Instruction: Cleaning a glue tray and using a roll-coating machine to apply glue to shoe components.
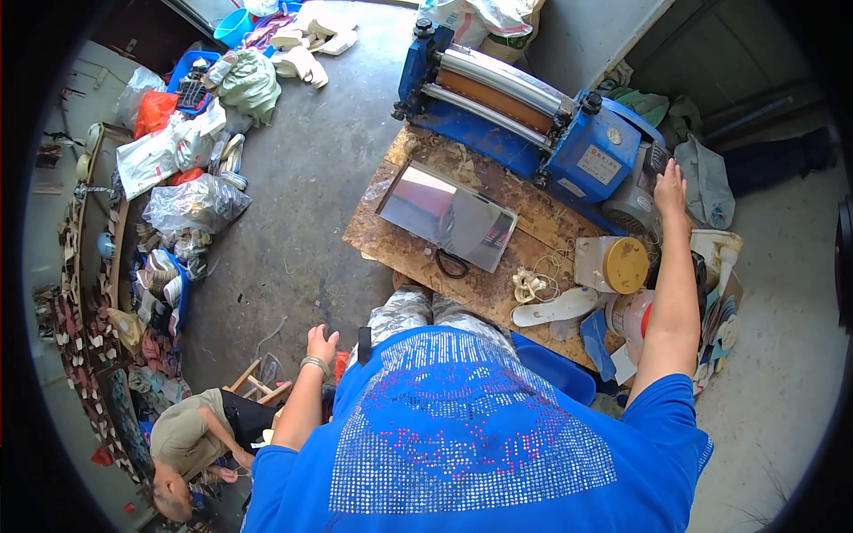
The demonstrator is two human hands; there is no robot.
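Note:
My right hand [671, 188] reaches far forward with fingers spread and rests on the right end of a blue roller machine [533, 124], near its grey motor housing [633, 206]. It holds nothing. My left hand [320, 342] hangs open beside my left knee, with a metal bracelet on the wrist, touching nothing. In front of me is a worn wooden bench top [418, 253] carrying a shiny metal tray [446, 215], a white shoe sole [555, 308] and a jar with a yellow lid [624, 265].
Another person [191, 449] crouches at the lower left by a wooden frame. Piles of bags [191, 202], shoe parts and soles line the left wall. A blue tub [233, 25] stands at the back. Grey concrete floor [302, 178] lies between.

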